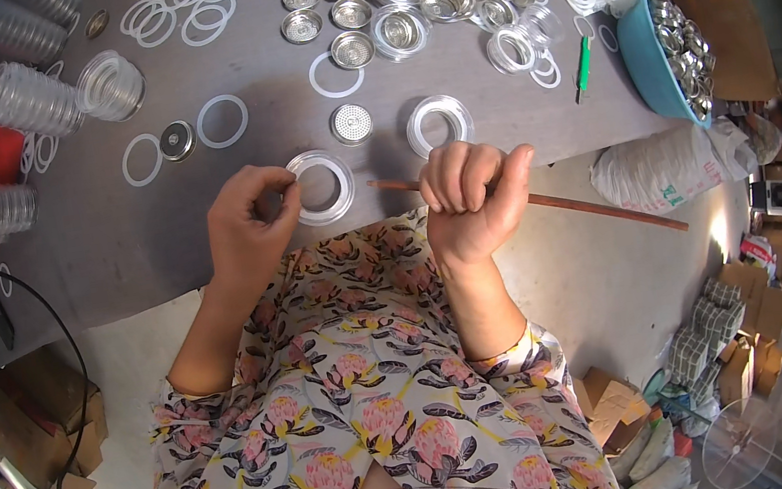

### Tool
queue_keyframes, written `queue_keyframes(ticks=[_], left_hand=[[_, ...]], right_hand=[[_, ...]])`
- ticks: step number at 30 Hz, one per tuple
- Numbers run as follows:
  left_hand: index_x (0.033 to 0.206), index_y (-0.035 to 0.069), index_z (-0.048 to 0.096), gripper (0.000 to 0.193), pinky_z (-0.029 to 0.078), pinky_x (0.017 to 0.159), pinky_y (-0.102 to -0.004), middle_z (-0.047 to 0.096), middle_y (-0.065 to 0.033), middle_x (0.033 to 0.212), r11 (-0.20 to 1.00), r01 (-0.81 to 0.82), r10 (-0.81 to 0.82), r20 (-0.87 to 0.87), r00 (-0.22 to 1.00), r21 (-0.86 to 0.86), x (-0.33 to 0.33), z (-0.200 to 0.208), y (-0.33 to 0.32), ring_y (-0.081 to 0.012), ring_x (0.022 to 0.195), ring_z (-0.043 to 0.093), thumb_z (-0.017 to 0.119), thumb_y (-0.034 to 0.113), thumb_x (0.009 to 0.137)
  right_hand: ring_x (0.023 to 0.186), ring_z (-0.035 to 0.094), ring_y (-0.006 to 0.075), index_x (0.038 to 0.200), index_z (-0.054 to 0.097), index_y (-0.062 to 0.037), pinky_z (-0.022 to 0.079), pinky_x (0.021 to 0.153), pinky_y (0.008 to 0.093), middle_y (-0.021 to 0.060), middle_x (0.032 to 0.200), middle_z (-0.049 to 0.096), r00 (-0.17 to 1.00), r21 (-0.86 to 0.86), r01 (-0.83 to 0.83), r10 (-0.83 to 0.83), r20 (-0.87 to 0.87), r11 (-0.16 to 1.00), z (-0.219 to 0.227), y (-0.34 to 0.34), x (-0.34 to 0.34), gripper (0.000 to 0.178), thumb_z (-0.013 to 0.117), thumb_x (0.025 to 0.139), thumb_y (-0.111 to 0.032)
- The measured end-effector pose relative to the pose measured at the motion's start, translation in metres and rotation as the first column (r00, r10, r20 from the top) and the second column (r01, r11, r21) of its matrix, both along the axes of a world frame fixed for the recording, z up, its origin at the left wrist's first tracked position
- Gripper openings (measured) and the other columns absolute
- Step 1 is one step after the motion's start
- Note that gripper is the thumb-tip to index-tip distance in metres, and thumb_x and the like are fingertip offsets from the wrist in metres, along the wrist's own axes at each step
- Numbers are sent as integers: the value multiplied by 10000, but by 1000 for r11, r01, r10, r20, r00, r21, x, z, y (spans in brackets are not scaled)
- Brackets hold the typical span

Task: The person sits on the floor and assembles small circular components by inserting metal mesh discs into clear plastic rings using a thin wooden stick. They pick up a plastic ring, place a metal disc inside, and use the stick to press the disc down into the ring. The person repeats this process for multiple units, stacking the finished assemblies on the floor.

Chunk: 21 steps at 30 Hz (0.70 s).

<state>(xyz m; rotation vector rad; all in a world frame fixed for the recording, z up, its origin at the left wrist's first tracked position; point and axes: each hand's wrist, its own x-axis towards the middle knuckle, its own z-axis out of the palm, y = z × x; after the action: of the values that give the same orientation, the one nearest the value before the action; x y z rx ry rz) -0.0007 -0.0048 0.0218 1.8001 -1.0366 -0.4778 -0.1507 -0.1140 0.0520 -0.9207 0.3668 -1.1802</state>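
Reaching with the left hand to the left rim of a clear, thick-walled plastic ring, fingers curled and thumb drawn in close; hard to say from this view whether pinched firmly or merely touched; gripping in the right hand a long, thin, reddish-brown stick, fingers folded over and thumb raised; placed, in the case of the ring, at the near edge of the grey desk, between both hands and closer to the left; aimed leftward, in the case of the stick, tip just beside the right rim yet apart in view, long axis slanting from far left to near right, out past the desk edge; glossy and round in the ring, smooth and straight in the stick; matched just beyond the right hand by a second clear ring; dotted with tiny holes on the silver metal disc farther off; flat, thin and translucent in the whitish ring at left; shiny and shallow in the far heap of silver metal cups.
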Motion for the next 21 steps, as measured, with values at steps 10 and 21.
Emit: queue_keyframes(ticks=[10, 21], left_hand=[[1258, 58, 382, 797, 301, 982, -434, 489, -118, 1164, 957, 289, -282, 203, 938, -6, -6, -20, 5, -309, 1111, 449, 767, 267, 592], [1191, 47, 419, 739, 330, 946, -447, 499, -123, 1139, 972, 217, -201, 154, 967, -94, -12, -27, 4, -316, 1051, 478, 774, 232, 569]], right_hand=[[418, 188, 109, 473, 272, -119, 169, 379, 246, -7, 463, 267, 963, 199, -251, 265, -49, 947, -16, 17, 21, 596, 202, 937, -485], [388, 191, 102, 467, 260, -109, 158, 364, 245, -4, 430, 248, 902, 184, -345, 380, -207, 920, -9, 14, 43, 580, 251, 947, -434]])
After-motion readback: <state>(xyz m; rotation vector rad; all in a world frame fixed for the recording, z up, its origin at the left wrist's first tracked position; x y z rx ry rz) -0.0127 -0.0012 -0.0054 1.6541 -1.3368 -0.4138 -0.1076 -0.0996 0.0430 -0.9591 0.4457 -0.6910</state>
